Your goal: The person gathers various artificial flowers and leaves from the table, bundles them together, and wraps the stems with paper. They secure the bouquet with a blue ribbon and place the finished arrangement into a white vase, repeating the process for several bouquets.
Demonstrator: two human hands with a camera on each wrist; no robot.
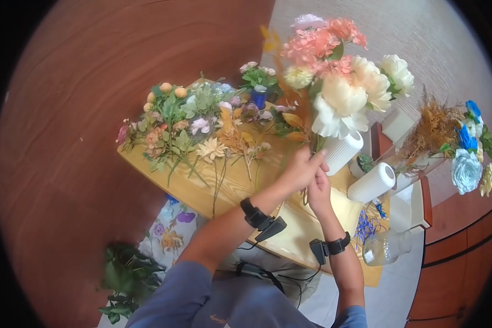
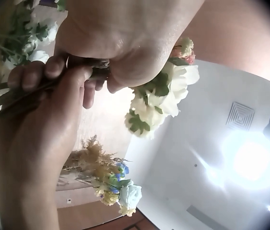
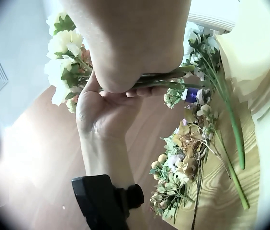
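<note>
A bouquet of artificial flowers [image 1: 341,101], with cream peonies, coral hydrangeas and a pale yellow bloom, stands up above both hands. My left hand [image 1: 303,168] grips its stems just beneath the blooms. Lower on the bundle, my right hand [image 1: 318,192] holds the stems, close against the left. In the left wrist view the right hand's fingers curl round the green stems [image 2: 17,103], whose ends stick out past it. The right wrist view shows the left hand [image 3: 108,110] behind the stems, its fingers partly hidden by the right hand.
Two white ribbed vases [image 1: 344,154] lie tilted in view beside the bouquet. Many loose flowers [image 1: 194,123] cover the table's [image 1: 202,186] left part. At right are blue strands [image 1: 368,227], a clear glass vase [image 1: 387,249] and a blue-and-cream arrangement [image 1: 467,169]. Pale paper [image 1: 341,210] lies by the hands.
</note>
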